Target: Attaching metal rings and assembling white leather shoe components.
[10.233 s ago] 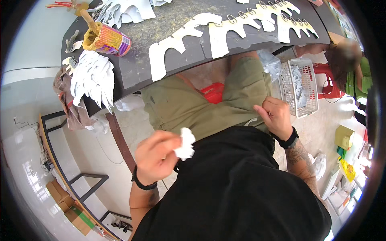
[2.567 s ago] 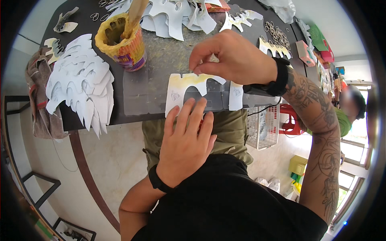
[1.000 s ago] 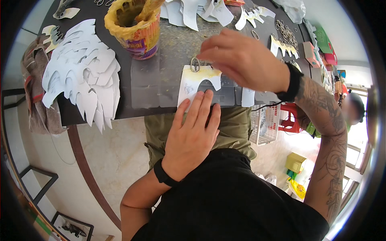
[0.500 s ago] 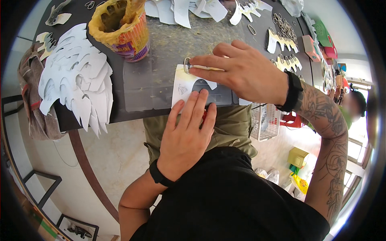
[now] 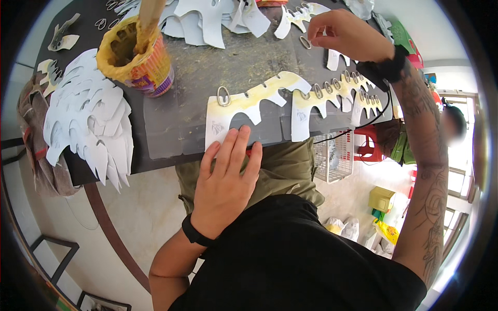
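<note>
My left hand (image 5: 228,171) lies flat, its fingertips at the lower edge of a white scalloped cut-out piece (image 5: 215,116). A yellowish coating runs along the piece's upper part, and an oval metal ring (image 5: 223,96) sits at its left end. Farther off to the right, my right hand (image 5: 353,33) is raised over the table with its fingers curled together. Whatever those fingers hold, if anything, is hidden. Just below its fingertips lies a loose metal ring (image 5: 305,42). Beside the first piece is another coated piece (image 5: 301,116) with several rings along its edge.
A cup (image 5: 150,67) smeared with yellow paste holds a stick (image 5: 150,15). Overlapping white cut-outs (image 5: 88,114) hang over the front left edge; more cut-outs (image 5: 207,23) lie at the back. A wire basket (image 5: 334,160) stands below the table. Another person (image 5: 454,122) is at far right.
My right hand has left the ring on the white piece and moved up and right, curling its fingers. My left hand stays at the piece. The view has shifted slightly.
</note>
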Available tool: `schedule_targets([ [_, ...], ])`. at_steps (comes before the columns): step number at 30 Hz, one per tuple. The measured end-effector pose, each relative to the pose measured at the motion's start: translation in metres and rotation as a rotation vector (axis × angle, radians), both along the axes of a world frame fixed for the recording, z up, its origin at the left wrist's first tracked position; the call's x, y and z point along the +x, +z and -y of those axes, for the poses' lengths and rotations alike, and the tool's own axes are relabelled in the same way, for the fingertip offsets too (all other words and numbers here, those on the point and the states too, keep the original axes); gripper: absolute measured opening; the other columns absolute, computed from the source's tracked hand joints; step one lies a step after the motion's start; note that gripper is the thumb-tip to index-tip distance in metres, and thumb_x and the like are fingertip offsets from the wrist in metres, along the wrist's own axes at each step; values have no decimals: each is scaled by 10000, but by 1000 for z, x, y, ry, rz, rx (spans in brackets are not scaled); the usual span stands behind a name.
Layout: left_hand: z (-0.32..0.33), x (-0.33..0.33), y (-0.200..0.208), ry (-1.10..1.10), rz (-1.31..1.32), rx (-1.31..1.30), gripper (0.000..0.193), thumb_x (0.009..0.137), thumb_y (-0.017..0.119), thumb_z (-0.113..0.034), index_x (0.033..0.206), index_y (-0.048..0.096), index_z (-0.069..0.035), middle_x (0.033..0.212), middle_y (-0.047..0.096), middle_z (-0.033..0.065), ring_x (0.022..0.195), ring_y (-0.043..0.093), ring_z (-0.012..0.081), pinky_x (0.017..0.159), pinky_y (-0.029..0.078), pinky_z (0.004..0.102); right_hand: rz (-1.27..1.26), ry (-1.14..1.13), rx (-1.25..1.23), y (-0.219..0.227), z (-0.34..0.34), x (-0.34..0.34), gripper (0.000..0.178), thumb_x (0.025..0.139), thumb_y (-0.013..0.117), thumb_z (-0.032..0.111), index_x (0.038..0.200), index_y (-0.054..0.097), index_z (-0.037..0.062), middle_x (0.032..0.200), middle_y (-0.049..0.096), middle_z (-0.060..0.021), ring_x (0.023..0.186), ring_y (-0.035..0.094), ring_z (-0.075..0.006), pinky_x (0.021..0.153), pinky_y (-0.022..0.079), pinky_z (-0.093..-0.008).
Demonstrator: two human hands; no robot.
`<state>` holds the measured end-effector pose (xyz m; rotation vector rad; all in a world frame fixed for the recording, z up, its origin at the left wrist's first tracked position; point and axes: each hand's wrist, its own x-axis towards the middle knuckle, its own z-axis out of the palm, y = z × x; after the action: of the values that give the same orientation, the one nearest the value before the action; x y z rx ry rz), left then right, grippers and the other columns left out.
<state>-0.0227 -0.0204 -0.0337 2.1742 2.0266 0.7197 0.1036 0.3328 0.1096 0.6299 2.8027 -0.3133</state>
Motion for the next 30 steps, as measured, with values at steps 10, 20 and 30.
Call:
schedule_targets([
  [10, 1, -2, -3, 0, -3, 10, 664, 836, 810, -260, 1439, 570, -121, 1624, 440, 163, 1492, 422, 321, 1194, 325, 493, 31, -49, 8, -44, -28, 5, 130, 895, 713, 160, 921, 688, 36, 968, 732, -104, 914, 693, -278, 819, 535, -402],
  [20, 0, -4, -8, -4, -30, 21, 683, 845, 800, -262, 1470, 556, -132, 1632, 438, 140, 1494, 428, 299, 1188, 339, 475, -32, 89, 165, -49, -26, 9, 85, 887, 691, 95, 927, 656, 29, 935, 697, -106, 869, 675, -297, 779, 538, -411],
  [30, 2, -4, -8, -6, -37, 24, 684, 845, 801, -267, 1472, 556, -142, 1636, 435, 135, 1498, 427, 293, 1189, 340, 467, -21, 29, 163, -35, -16, 5, 68, 865, 660, 81, 919, 646, 41, 857, 694, -146, 845, 680, -373, 764, 533, -481],
])
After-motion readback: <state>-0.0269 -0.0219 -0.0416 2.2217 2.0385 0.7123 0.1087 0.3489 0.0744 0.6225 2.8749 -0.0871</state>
